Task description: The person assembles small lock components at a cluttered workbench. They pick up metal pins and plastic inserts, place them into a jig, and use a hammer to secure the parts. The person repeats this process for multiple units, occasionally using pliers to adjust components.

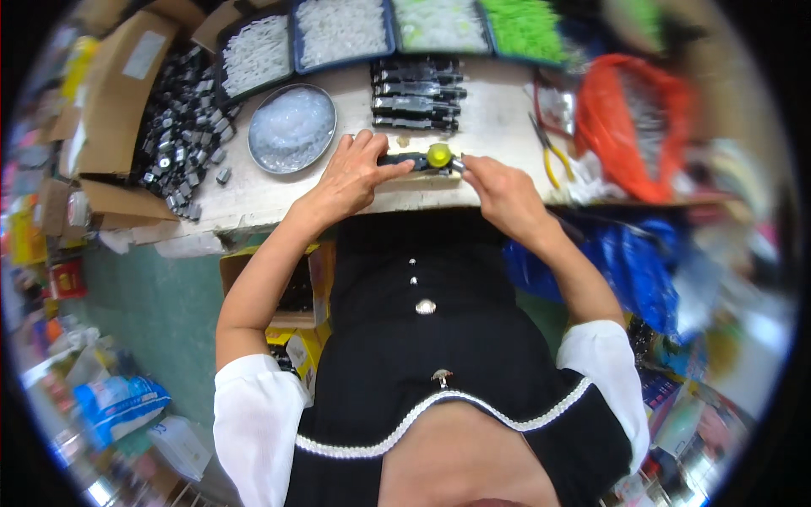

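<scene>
On the left of a pale worktable [498, 97], an open cardboard box [118, 118] is spilling small black and silvery parts [182, 127] beside a round metal dish [289, 171]. The person's left hand [353, 176] is steadying a black piece [399, 159] near the table's front edge, its thumb lying along the near side and its fingers closing in from the left. Six or so dark strips [416, 95] are lying stacked in a row just beyond. A yellow-green round part [438, 155] is sitting at the black piece's right end, where the right hand [509, 196] is pinching a small silvery part [457, 164] between thumb and fingers (its exact shape is hiding behind the fingertips). Farther right, yellow-handled pliers [556, 160] are lying near a red-orange plastic bag [593, 127].
</scene>
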A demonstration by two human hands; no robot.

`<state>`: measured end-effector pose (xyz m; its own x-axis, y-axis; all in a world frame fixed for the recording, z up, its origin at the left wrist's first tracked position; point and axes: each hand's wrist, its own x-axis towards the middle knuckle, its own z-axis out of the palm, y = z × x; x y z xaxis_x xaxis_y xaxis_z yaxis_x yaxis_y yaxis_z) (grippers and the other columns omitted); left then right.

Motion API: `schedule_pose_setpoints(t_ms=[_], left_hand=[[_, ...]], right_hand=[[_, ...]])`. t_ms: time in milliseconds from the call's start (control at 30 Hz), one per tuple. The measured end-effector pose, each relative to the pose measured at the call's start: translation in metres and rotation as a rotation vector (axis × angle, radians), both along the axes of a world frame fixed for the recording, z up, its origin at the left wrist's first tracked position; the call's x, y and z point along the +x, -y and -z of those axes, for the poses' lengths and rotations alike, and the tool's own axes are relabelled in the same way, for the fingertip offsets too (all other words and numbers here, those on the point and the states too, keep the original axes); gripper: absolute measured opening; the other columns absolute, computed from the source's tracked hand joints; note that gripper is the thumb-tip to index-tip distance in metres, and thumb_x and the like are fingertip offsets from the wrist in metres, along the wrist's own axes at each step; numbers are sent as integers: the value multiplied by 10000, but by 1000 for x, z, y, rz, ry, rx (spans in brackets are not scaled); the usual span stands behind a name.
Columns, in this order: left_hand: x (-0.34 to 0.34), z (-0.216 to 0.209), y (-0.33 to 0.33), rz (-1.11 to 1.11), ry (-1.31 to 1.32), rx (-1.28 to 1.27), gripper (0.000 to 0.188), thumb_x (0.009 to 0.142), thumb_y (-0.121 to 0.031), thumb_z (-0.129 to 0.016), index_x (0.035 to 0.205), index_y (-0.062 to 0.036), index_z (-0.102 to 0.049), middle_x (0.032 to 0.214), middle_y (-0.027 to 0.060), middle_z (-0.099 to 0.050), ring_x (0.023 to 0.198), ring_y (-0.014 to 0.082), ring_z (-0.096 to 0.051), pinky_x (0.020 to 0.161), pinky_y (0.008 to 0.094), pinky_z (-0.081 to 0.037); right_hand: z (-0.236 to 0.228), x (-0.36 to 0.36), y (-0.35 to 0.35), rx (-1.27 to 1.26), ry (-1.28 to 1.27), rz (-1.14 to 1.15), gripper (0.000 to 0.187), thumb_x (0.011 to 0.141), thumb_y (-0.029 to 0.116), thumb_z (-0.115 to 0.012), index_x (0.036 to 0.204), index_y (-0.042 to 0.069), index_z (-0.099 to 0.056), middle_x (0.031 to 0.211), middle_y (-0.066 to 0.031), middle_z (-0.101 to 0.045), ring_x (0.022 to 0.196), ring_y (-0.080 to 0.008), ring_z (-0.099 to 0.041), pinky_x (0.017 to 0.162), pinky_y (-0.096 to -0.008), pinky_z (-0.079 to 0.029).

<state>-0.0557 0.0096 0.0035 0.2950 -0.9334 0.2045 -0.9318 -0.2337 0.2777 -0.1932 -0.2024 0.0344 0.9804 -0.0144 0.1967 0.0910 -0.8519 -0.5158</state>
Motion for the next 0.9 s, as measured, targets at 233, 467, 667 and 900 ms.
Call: schedule_pose_setpoints(t_ms=[233, 467, 667, 900], left_hand=[[-1, -4, 3, -24, 26, 32, 498, 657, 62, -561, 1045, -231, -670, 887, 75, -487, 847, 239, -448, 712, 335, -351], [-4, -4, 5, -10, 10, 37, 469, 685, 72, -530, 1031, -207, -681, 884, 84, -484, 843, 237, -449, 711, 332, -365], [-5, -6, 9, -7, 64, 29, 453, 701, 70, -512, 1023, -200, -684, 896, 87, -495, 856, 238, -456, 709, 332, -368], [-6, -4, 6, -1, 97, 28, 455, 706, 64, -512, 1038, -200, -676, 914, 92, -502, 867, 238, -457, 706, 328, -365]], right_hand=[[-22, 9, -1, -109, 185, 30, 136, 873, 179, -489, 856, 44, -498, 726, -165, -593, 614, -357, -584, 526, -445, -455], [-16, 12, -7, -316, -103, -28, 133, 855, 166, -508, 921, 50, -513, 703, -146, -592, 566, -339, -593, 502, -443, -468], [-1, 2, -17, -339, -101, 25, 146, 866, 181, -512, 956, 67, -506, 673, -128, -569, 552, -340, -576, 487, -438, -447], [-11, 10, -2, -335, -102, -31, 149, 875, 197, -503, 948, 67, -500, 702, -139, -597, 558, -340, -586, 509, -448, -457]])
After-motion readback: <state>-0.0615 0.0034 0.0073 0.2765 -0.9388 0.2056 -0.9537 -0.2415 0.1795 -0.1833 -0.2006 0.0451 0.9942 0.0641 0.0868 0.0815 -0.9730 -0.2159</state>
